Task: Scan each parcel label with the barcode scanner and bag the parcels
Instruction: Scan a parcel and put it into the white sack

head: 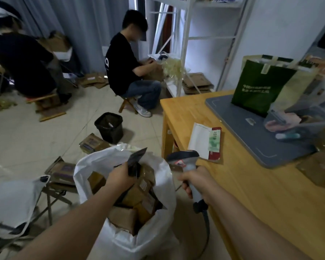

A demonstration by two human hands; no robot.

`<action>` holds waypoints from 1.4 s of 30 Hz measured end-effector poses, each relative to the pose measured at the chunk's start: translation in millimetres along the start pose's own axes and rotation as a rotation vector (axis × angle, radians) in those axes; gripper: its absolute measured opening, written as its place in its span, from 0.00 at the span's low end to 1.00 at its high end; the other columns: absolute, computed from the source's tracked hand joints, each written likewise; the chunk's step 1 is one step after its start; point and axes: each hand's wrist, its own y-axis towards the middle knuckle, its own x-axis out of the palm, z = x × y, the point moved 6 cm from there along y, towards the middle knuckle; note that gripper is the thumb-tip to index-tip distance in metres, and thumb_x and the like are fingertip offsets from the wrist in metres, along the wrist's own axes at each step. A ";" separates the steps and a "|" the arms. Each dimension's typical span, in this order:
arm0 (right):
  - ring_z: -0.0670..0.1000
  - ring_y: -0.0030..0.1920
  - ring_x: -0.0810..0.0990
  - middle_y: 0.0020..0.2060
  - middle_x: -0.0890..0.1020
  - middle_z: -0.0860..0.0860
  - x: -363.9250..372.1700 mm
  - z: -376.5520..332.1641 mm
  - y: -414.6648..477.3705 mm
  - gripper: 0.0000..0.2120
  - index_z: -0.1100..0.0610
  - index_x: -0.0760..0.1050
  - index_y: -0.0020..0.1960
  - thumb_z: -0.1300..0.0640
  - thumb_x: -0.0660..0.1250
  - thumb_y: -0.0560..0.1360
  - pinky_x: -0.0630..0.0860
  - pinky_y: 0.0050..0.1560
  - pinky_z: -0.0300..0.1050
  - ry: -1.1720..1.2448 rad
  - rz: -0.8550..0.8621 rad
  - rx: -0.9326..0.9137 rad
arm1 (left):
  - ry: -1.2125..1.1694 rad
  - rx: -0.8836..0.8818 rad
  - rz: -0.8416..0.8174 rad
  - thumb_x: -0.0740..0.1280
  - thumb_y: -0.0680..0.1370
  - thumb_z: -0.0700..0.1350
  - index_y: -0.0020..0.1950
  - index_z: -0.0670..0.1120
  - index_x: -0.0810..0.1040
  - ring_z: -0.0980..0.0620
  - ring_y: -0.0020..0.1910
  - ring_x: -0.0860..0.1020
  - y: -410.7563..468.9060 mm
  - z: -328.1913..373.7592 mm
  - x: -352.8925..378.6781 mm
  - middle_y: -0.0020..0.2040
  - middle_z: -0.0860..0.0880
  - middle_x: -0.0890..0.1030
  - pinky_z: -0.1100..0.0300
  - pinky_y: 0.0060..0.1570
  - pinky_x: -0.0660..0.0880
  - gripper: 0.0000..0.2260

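A large white sack (150,239) stands open on the floor in front of me, filled with several brown cardboard parcels (137,196). My left hand (120,178) is over the sack's mouth and grips a thin dark packet (136,162) that sticks up out of my fist. My right hand (195,182) holds the grey barcode scanner (185,158) by its handle, head pointing left toward the sack, its cable hanging down beside the table.
A wooden table (251,194) on my right carries a grey mat (238,126), a green bag (259,85) and a paper envelope (204,141). Loose parcels (92,143), a black bin (110,126), a folding stool with another white bag (13,199) and two seated people occupy the floor.
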 end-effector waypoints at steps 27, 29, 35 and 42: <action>0.52 0.21 0.70 0.22 0.75 0.55 -309.9 274.9 -209.4 0.05 0.64 0.73 0.36 0.67 0.67 0.70 0.69 0.26 0.42 0.893 1.023 0.224 | 0.523 1.346 -0.734 0.64 0.79 0.46 0.78 0.44 0.58 0.49 0.75 0.59 -232.5 441.0 340.5 0.76 0.46 0.60 0.61 0.69 0.60 0.29; 0.52 0.21 0.70 0.21 0.74 0.55 -320.1 294.5 -225.9 0.05 0.63 0.72 0.39 0.67 0.67 0.72 0.68 0.27 0.43 0.942 1.065 0.237 | 0.598 1.398 -0.786 0.65 0.79 0.46 0.79 0.43 0.53 0.50 0.77 0.54 -258.1 452.2 367.7 0.78 0.46 0.54 0.63 0.71 0.55 0.32; 0.53 0.23 0.70 0.25 0.74 0.57 -337.6 333.6 -250.5 0.06 0.63 0.71 0.40 0.67 0.66 0.73 0.68 0.27 0.45 0.995 1.083 0.241 | 0.883 1.464 -0.834 0.61 0.80 0.52 0.79 0.41 0.45 0.48 0.78 0.48 -284.4 461.3 420.8 0.79 0.44 0.44 0.59 0.74 0.50 0.36; 0.52 0.25 0.72 0.24 0.75 0.55 -336.5 327.3 -246.0 0.09 0.63 0.73 0.36 0.65 0.68 0.73 0.71 0.29 0.45 0.957 1.064 0.251 | 1.012 1.508 -0.739 0.58 0.81 0.55 0.78 0.38 0.53 0.45 0.76 0.56 -265.6 428.6 397.2 0.79 0.42 0.50 0.56 0.73 0.57 0.32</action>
